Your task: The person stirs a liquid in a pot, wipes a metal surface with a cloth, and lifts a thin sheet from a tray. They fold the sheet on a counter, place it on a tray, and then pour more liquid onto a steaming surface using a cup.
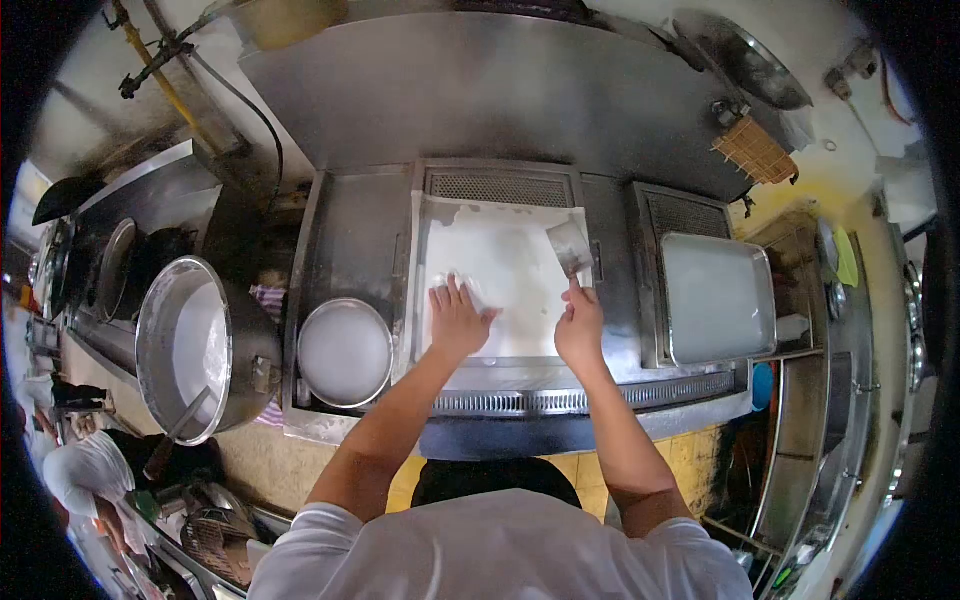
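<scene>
My left hand (460, 322) lies with its fingers spread on the left side of a wet, white sheet (500, 265), which covers a steel tray area over a perforated panel. In my right hand (579, 322) is the handle of a wide flat-bladed scraper (569, 247). Its blade rests close over the sheet's right edge, pointing away from me. To the left of the sheet stands a round metal pan (346, 400) holding white liquid.
Farther left, a large steel pot (250, 350) holds white liquid and a ladle (185, 425). A rectangular tray (770, 300) of white liquid sits at the right. A slotted grate (590, 398) runs along the front edge. At lower left, another person (90, 475) bends over.
</scene>
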Action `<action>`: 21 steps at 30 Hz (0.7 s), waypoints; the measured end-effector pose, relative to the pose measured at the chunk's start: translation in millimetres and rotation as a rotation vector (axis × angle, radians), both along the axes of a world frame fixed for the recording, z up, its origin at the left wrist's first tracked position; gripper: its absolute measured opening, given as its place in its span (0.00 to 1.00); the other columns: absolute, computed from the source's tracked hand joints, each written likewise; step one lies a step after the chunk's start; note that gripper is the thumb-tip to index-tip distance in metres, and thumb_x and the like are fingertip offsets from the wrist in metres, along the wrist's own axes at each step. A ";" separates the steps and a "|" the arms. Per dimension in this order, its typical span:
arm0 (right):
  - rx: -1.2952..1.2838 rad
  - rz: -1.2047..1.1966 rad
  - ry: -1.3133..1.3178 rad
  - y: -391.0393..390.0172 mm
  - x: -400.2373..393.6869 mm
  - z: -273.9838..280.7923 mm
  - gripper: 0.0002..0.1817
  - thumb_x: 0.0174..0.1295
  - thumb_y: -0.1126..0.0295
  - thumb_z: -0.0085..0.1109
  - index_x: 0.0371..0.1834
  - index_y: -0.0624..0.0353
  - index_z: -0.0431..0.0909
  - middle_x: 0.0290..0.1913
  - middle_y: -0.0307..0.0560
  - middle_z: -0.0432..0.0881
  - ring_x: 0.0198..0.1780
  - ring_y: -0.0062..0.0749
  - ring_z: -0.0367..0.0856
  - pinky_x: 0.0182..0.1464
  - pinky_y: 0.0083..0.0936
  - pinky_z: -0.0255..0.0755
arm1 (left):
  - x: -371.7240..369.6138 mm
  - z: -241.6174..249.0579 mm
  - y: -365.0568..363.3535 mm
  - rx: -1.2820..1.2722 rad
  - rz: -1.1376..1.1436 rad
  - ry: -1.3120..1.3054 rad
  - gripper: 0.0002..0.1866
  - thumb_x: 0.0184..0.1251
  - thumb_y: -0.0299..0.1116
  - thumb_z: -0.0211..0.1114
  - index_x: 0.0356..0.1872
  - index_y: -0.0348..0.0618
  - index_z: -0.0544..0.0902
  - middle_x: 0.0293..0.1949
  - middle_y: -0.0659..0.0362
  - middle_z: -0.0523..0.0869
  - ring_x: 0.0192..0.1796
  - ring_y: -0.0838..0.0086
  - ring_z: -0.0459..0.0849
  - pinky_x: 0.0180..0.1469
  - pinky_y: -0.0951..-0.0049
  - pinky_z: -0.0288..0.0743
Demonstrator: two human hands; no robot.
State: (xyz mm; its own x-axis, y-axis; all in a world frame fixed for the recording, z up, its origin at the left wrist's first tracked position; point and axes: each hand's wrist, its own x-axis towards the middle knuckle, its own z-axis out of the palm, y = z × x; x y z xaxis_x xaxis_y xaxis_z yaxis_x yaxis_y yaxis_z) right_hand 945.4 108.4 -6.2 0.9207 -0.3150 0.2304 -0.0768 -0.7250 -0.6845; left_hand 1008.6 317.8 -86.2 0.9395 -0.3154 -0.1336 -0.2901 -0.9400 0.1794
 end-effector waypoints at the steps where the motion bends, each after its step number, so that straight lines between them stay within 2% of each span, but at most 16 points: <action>1: 0.021 -0.005 0.006 -0.7 -5.2 3.6 0.31 0.58 0.91 0.45 0.69 0.70 0.75 0.43 0.54 0.80 0.44 0.43 0.79 0.46 0.30 0.74 | 14.5 -1.2 -4.0 0.012 0.017 -0.013 0.49 0.78 0.64 0.46 0.77 0.21 0.59 0.80 0.30 0.55 0.81 0.38 0.55 0.81 0.37 0.39; 3: 0.043 0.025 0.081 -5.5 -14.0 8.9 0.32 0.59 0.89 0.46 0.70 0.67 0.74 0.46 0.55 0.79 0.46 0.45 0.79 0.48 0.32 0.75 | 42.8 -2.1 -10.0 0.037 0.041 -0.039 0.49 0.79 0.64 0.45 0.78 0.22 0.59 0.81 0.32 0.54 0.81 0.38 0.54 0.82 0.38 0.38; 8: 0.184 0.016 0.140 -12.7 -31.1 21.5 0.32 0.58 0.89 0.48 0.70 0.66 0.74 0.47 0.54 0.80 0.46 0.45 0.80 0.48 0.33 0.76 | 91.9 0.4 -27.2 0.060 0.112 -0.004 0.52 0.78 0.69 0.38 0.80 0.24 0.51 0.83 0.34 0.48 0.86 0.43 0.43 0.83 0.40 0.32; 10: 0.221 0.019 0.123 -16.0 -36.4 21.8 0.32 0.57 0.90 0.49 0.69 0.66 0.74 0.47 0.54 0.80 0.46 0.45 0.80 0.48 0.34 0.76 | 100.3 -1.4 -39.1 0.052 0.111 -0.057 0.53 0.78 0.70 0.40 0.80 0.23 0.51 0.82 0.33 0.50 0.85 0.43 0.45 0.83 0.39 0.34; 13: 0.169 0.042 0.045 -19.2 -43.1 22.9 0.32 0.59 0.91 0.47 0.70 0.67 0.74 0.45 0.48 0.79 0.39 0.33 0.75 0.43 0.25 0.74 | 108.4 -5.5 -62.5 0.026 0.061 -0.100 0.53 0.78 0.69 0.41 0.80 0.22 0.52 0.82 0.34 0.52 0.85 0.43 0.46 0.83 0.38 0.36; 17: 0.174 0.056 0.028 -27.8 -49.5 22.3 0.31 0.59 0.91 0.48 0.69 0.68 0.75 0.43 0.50 0.80 0.39 0.34 0.76 0.44 0.25 0.75 | 101.2 -10.5 -104.5 0.033 -0.093 -0.138 0.50 0.78 0.66 0.42 0.80 0.23 0.54 0.83 0.37 0.53 0.85 0.44 0.46 0.82 0.37 0.37; 18: 0.186 0.044 0.028 -29.3 -52.5 24.1 0.31 0.58 0.91 0.48 0.69 0.68 0.75 0.43 0.50 0.80 0.39 0.34 0.76 0.44 0.26 0.75 | 95.0 -8.9 -113.9 0.005 -0.106 -0.139 0.49 0.77 0.66 0.43 0.80 0.27 0.57 0.83 0.38 0.53 0.85 0.47 0.48 0.83 0.38 0.34; 21: 0.202 0.020 0.012 -35.3 -56.2 31.5 0.31 0.58 0.91 0.48 0.68 0.69 0.75 0.42 0.51 0.80 0.39 0.35 0.76 0.45 0.26 0.75 | 73.4 -0.5 -123.8 -0.012 -0.158 -0.156 0.48 0.76 0.66 0.47 0.81 0.31 0.57 0.83 0.38 0.53 0.85 0.45 0.48 0.82 0.35 0.34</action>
State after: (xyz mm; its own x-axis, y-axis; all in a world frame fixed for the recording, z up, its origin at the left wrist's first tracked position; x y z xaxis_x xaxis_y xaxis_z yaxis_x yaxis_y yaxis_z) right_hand 889.2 73.1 25.3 0.9294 -0.3357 0.1536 -0.0726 -0.5740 -0.8156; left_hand 1082.0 194.0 -86.8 0.8875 -0.4606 0.0142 -0.4583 -0.8790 0.1313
